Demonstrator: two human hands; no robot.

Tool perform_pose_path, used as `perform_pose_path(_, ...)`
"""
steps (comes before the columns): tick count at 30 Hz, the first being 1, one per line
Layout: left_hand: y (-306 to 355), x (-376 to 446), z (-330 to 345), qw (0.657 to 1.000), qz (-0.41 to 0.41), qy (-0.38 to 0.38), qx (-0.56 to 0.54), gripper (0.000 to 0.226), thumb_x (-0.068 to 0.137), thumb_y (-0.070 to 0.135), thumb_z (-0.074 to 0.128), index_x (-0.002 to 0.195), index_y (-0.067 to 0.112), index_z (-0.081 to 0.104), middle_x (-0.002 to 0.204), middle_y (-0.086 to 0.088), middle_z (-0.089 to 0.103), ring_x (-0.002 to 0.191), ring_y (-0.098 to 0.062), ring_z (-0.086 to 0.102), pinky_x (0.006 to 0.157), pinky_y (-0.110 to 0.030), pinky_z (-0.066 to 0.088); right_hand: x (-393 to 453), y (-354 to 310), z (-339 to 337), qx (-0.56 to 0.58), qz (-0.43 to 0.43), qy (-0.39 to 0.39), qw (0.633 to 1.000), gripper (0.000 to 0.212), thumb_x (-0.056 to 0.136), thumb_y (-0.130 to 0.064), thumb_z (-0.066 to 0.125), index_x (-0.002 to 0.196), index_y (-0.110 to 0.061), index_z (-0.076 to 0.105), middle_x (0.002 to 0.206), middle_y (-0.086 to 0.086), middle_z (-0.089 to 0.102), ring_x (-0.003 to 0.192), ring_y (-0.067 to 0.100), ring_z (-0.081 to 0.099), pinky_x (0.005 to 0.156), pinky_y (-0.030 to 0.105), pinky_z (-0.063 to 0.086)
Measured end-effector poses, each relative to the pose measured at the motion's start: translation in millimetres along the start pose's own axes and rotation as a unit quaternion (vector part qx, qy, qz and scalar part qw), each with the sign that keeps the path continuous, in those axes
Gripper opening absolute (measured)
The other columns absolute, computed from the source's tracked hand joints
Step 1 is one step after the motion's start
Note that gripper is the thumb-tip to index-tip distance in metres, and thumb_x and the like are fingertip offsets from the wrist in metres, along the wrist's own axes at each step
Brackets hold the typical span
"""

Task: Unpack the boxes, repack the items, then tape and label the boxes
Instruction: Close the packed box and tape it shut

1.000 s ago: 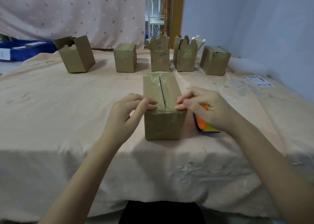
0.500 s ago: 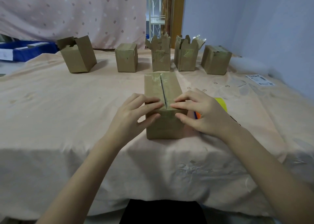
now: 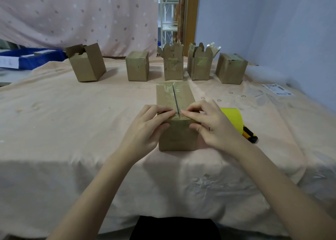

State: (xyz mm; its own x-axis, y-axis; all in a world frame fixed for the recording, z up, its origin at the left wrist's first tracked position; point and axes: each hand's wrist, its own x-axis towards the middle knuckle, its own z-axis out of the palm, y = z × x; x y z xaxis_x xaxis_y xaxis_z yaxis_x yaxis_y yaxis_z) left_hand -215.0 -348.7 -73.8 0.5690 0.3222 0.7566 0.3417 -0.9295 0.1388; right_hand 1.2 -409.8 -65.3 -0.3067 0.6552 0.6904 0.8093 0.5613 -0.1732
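The cardboard box point(image 3: 175, 116) stands on the cloth-covered table point(image 3: 72, 130), near its front edge and directly before the person. Its two top flaps meet along a dark centre seam, with glossy tape on the far part of the top.

Left hand point(image 3: 147, 128): fingers curled over the near top edge of the box, fingertips lying on the left flap just beside the seam, thumb pressed against the front face. It grips the box corner. Right hand point(image 3: 212, 125): mirrors it, fingertips on the right flap close to the seam, thumb on the front face.

Differences from one second ago: both hands have come closer together, with the fingertips now nearly meeting at the seam where they previously sat at the outer edges of the flaps. The thumbs have dropped onto the front face. The right hand has moved off the yellow tape roll point(image 3: 233, 117), which now shows plainly just beside the box on the right, and a yellow-and-black utility knife point(image 3: 250, 135) shows behind the right wrist. Against half a second ago, the grip is much the same.

Five further boxes stand in a row at the back of the table: one with raised flaps at far left point(image 3: 86, 63), a closed one point(image 3: 137, 66), two with ragged open tops point(image 3: 173, 64) point(image 3: 200, 64), and a closed one at right point(image 3: 231, 68). A printed label sheet point(image 3: 277, 89) lies at the right edge of the table.
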Motion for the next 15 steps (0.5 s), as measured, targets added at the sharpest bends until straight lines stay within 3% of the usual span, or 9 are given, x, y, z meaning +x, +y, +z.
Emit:
perform_pose_path(3, 4.8, -1.9, -3.4, 1.0, -0.015, -0.005, -0.011, 0.035, 0.096, 0.018, 0.044, 0.122, 0.006, 0.063, 0.119, -0.005, 0.06, 0.104, -0.019, 0.05, 0.093, -0.022, 0.039, -2.0, -0.5, -6.1, 0.046, 0.031, -0.054, 0.997, 0.04, 0.09, -0.013, 0.049, 0.129, -0.013, 0.06, 0.121, -0.005, 0.055, 0.106, 0.016, 0.042, 0.099, 0.023, 0.032)
perform_pose_path(8, 7.0, 4.9, 3.0, 0.998, -0.05, 0.026, 0.019, 0.038, 0.085, 0.04, 0.062, 0.106, 0.01, 0.072, 0.106, -0.001, 0.066, 0.096, -0.018, 0.054, 0.083, -0.024, 0.044, 2.8, -5.4, -6.9, 0.021, 0.041, -0.028, 0.999, 0.041, 0.089, -0.036, 0.051, 0.12, -0.013, 0.067, 0.115, -0.004, 0.062, 0.101, 0.015, 0.045, 0.095, 0.016, 0.034)
perform_pose_path(11, 3.0, 6.9, 2.7, 0.998, -0.066, 0.02, -0.012, 0.035, 0.085, 0.037, 0.059, 0.104, 0.011, 0.072, 0.105, 0.0, 0.066, 0.095, -0.017, 0.052, 0.084, -0.024, 0.043, 3.6, -5.2, -5.8, 0.02, 0.03, -0.025, 0.999, 0.034, 0.091, -0.023, 0.051, 0.118, -0.01, 0.068, 0.113, -0.001, 0.063, 0.096, 0.016, 0.044, 0.092, 0.013, 0.033)
perform_pose_path(15, 5.0, 7.7, -8.5, 0.992, -0.1, -0.037, -0.068, 0.031, 0.089, 0.03, 0.056, 0.113, 0.015, 0.07, 0.11, 0.005, 0.061, 0.1, -0.01, 0.048, 0.09, -0.009, 0.034, 3.8, -4.3, -15.2, 0.066, 0.052, -0.09, 0.992, 0.038, 0.091, -0.009, 0.045, 0.125, -0.011, 0.063, 0.121, -0.005, 0.056, 0.106, 0.008, 0.04, 0.098, 0.006, 0.024)
